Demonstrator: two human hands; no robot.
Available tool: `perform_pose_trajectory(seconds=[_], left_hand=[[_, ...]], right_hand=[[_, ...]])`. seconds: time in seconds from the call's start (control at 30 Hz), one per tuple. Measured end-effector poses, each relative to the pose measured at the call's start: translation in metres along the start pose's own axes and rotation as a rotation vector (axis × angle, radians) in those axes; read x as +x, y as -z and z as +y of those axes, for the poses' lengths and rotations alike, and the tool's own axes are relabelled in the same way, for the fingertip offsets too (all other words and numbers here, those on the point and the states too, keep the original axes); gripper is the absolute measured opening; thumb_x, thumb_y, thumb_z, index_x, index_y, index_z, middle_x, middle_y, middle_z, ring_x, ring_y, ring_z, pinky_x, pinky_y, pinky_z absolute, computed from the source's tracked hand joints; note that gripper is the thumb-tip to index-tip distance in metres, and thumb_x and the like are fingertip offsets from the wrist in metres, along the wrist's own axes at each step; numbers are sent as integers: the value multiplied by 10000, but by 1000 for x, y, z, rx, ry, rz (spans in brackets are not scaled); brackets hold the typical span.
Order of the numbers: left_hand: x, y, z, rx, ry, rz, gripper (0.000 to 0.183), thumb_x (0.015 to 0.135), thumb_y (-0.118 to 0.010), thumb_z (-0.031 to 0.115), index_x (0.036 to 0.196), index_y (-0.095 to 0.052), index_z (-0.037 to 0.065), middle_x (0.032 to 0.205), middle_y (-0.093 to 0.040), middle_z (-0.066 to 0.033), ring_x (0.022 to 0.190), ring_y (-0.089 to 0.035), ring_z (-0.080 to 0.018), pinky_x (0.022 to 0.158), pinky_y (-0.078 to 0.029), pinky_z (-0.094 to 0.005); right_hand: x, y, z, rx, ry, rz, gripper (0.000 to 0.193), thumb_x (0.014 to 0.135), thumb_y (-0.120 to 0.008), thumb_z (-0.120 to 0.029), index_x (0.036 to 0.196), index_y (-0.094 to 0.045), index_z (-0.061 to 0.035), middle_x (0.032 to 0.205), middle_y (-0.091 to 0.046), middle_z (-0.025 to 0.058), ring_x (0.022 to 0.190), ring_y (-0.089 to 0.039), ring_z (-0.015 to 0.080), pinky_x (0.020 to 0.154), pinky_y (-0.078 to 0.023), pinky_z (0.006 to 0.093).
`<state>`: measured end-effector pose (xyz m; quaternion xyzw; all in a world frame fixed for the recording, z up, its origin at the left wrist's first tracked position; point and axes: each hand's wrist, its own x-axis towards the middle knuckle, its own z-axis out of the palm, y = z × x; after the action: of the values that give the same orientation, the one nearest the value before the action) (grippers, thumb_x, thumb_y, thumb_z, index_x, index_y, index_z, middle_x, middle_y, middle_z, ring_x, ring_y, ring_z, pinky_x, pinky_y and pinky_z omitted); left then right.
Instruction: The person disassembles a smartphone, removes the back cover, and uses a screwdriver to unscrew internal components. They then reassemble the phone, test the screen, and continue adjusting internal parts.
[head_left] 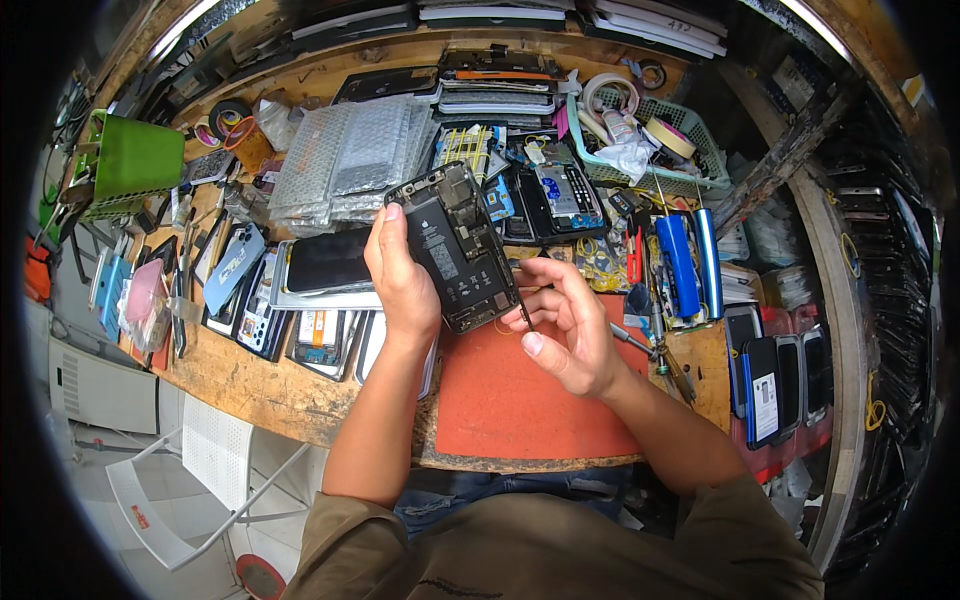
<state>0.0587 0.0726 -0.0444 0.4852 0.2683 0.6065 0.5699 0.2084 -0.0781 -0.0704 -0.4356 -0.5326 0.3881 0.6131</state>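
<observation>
My left hand (402, 275) is closed around the left side of an opened smartphone (455, 250), tilted above the bench. Inside it a black battery and a dark circuit board lie exposed. At the phone's lower right edge is my right hand (570, 325), its fingers curled loosely and apart from the thumb. A thin dark strip (525, 314) sticks out there beside its fingertips; whether they touch it I cannot tell. Under both hands lies an orange-red mat (530, 400).
Left of the mat are several phones, one a blue phone (235, 270). Bubble-wrap sleeves (350, 150) and a green basket (715, 165) with tape rolls stand behind. A blue cylinder (678, 265) and screwdrivers lie right. A white folding chair (215, 450) stands lower left.
</observation>
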Motion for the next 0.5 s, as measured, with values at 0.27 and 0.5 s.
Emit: perform_pose_trajectory(seconds=[0.27,0.5], left_hand=[[1,3,-7,-41,88,7,377,1182,-454,302,1045,-659,17,984,-671,-18,913,-576,-99,898,-473,-286],[-23,1,15,-142,245,-60,375,1180,-470,308,1233,-664,-9,1198,-749,-141,1051,-748,-233,924,-616,-397]], right_hand=[[3,3,-5,-123,17,12,754,917,-792,-168,1551,-448,54,1361,-630,202,1104,-722,225,938,-589,366],[13,8,-52,-502,-7,-29,574,915,-774,-151,1425,-606,52,1152,-667,153,949,-739,230,825,-586,352]])
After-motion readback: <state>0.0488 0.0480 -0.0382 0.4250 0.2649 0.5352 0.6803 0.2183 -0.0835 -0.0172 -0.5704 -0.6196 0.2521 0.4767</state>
